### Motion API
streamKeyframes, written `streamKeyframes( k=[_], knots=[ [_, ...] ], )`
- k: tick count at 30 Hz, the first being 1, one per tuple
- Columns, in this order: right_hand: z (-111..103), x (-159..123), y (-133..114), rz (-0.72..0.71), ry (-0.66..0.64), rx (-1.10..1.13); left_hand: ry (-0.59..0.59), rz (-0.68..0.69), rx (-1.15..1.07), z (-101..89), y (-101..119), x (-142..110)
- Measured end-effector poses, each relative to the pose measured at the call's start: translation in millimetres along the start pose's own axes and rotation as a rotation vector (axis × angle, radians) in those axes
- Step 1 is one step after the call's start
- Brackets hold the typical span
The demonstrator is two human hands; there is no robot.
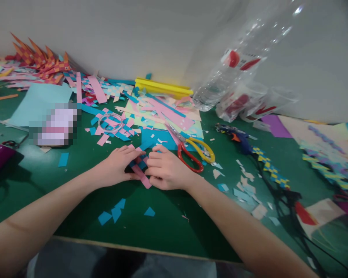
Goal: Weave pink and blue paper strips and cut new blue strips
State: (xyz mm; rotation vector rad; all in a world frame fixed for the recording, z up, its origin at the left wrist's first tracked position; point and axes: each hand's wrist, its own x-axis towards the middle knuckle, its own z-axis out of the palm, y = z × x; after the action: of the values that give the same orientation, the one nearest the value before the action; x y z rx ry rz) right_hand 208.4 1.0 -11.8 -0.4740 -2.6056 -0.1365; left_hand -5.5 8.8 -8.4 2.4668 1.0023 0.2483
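Observation:
My left hand point(117, 166) and my right hand point(166, 170) meet over the green table point(168, 227), both pinched on a small weave of pink and blue paper strips point(141, 172). A pink strip sticks out toward me between the two hands. Fingers of both hands are curled onto the strips. Red and yellow scissors point(191, 151) lie just right of my right hand.
Loose pink and blue strips and cut scraps cover the table behind my hands, with a clear tape ring point(110, 122) among them. Clear plastic bottles point(237, 73) lie at the back right, a glue gun point(240, 138) with black cable to the right, orange woven shapes point(37, 58) back left.

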Motion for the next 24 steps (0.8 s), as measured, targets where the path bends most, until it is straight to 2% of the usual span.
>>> streamKeyframes(
  k=[5, 11, 16, 20, 24],
  knots=[
    [2, 0, -2, 0.043, 0.068, -0.022, 0.003, 0.009, -0.032, -2.2, -1, 0],
    [2, 2, 0, -0.001, -0.062, 0.057, -0.020, -0.007, -0.025, -2.3, -3, -1],
    [-1, 1, 2, 0.008, -0.072, 0.075, -0.002, 0.030, -0.036, -4.0, -2, 0],
    [0, -2, 2, 0.076, 0.042, 0.036, 0.046, 0.055, -0.029, -4.7, -1, 0],
    [3, -7, 8, 0.294, 0.254, -0.005, 0.189, 0.114, 0.026, -6.8, 1, -1]
  ],
)
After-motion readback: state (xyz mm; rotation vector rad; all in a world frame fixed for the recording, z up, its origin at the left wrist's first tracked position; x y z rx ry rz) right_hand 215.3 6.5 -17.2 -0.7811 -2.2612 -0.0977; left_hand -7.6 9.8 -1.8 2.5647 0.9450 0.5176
